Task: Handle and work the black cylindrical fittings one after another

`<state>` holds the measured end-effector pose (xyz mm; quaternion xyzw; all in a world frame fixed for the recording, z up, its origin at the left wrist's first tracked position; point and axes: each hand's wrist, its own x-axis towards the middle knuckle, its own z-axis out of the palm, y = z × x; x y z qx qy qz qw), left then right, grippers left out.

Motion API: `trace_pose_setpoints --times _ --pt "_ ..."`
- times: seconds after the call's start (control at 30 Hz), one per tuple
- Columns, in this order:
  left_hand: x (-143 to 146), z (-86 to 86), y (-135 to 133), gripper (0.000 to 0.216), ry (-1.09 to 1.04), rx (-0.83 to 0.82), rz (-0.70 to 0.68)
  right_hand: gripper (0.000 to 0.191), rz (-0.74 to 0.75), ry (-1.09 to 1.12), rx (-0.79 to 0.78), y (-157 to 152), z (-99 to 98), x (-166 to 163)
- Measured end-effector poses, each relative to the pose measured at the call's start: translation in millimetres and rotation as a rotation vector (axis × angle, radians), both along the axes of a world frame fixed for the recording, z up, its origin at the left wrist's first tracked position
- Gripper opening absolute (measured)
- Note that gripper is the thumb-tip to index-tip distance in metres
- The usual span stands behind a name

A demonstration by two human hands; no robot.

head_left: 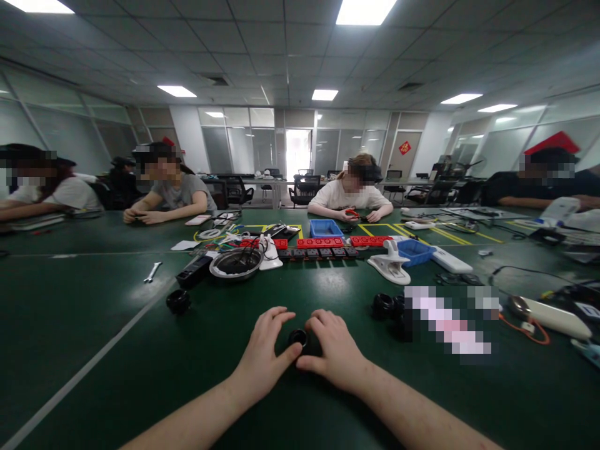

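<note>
A small black ring-shaped part (298,338) with a round opening on top sits on the green table between my hands. On its left side my left hand (266,345) is open, fingers curved and apart, the thumb tip at the part's near edge. My right hand (336,347) mirrors it from the right, also open, its thumb pointing inward. Whether any fingertip touches the part, I cannot tell. A similar black round part (178,301) lies to the left, and another (383,305) to the right.
A wrench (152,272) lies at left near a metal bowl (235,265) holding dark cable. Beyond are red socket strips (320,242), a blue bin (325,228), a second blue bin (416,252) and a white clip base (390,264). Co-workers sit across and at both sides.
</note>
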<state>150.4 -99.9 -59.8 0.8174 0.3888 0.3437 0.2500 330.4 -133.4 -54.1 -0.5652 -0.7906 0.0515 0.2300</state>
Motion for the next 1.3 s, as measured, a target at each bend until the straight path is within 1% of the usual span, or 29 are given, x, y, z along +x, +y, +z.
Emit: trace_pose_setpoints --times 0.07,0.1,0.13,0.2,0.3,0.4,0.5,0.57,0.63,0.7,0.77,0.8,0.83,0.9,0.97,1.0,1.07,1.13,1.2,1.3 --pt "-6 0.9 8 0.027 -0.112 0.010 0.072 0.035 0.026 0.091 0.145 0 2.8 6" --pt "-8 1.0 12 0.025 -0.157 -0.014 0.096 0.031 0.032 0.120 0.191 1 3.6 9" --pt "-10 0.6 17 0.028 -0.189 -0.051 0.106 0.035 0.034 0.135 0.217 2 3.7 10" --pt "-13 -2.6 24 0.037 -0.217 -0.131 0.099 0.046 0.035 0.143 0.220 4 1.6 11" --pt "-12 -11.1 30 0.041 -0.220 -0.196 0.079 0.049 0.030 0.142 0.202 6 -5.4 10" --pt "-9 -16.7 30 0.037 -0.213 -0.221 0.035 0.043 0.029 0.144 0.198 4 -10.0 8" --pt "-9 -16.2 29 0.039 -0.200 -0.203 -0.003 0.033 0.010 0.182 0.162 2 -9.0 7" --pt "-12 -14.2 29 0.042 -0.178 -0.181 -0.033 0.039 -0.013 0.230 0.148 1 -6.9 6" --pt "-14 -12.4 30 0.045 -0.131 -0.155 -0.083 0.052 -0.026 0.262 0.155 0 -5.1 5" --pt "-16 -11.4 30 0.055 -0.078 -0.128 -0.139 0.062 -0.033 0.259 0.157 -1 -4.2 3" --pt "-15 -11.0 28 0.070 0.012 -0.090 -0.179 0.064 -0.032 0.238 0.126 -2 -3.8 -1" --pt "-14 -11.1 26 0.074 0.084 -0.059 -0.184 0.063 -0.027 0.221 0.103 -2 -3.7 -3" --pt "-12 -11.2 25 0.072 0.161 -0.024 -0.180 0.061 -0.015 0.198 0.076 -2 -3.4 -6" --pt "-8 -11.5 20 0.055 0.293 0.038 -0.155 0.053 0.012 0.143 0.017 -3 -2.5 -11" --pt "-3 -11.4 17 0.037 0.341 0.063 -0.128 0.045 0.036 0.107 -0.013 -3 -1.2 -15" --pt "-2 -11.0 15 0.031 0.345 0.065 -0.117 0.042 0.053 0.106 -0.007 -3 -0.7 -16" --pt "-1 -9.8 13 0.027 0.367 0.072 -0.093 0.039 0.088 0.151 0.054 -3 -0.8 -16" --pt "-1 -7.9 12 0.028 0.386 0.076 -0.058 0.036 0.094 0.248 0.138 -3 -4.1 -13" --pt "-2 -5.9 12 0.028 0.405 0.076 -0.008 0.035 0.057 0.364 0.199 0 -10.6 -9" --pt "-4 -3.5 15 0.028 0.434 0.066 0.089 0.039 0.015 0.479 0.214 7 -22.1 -2"
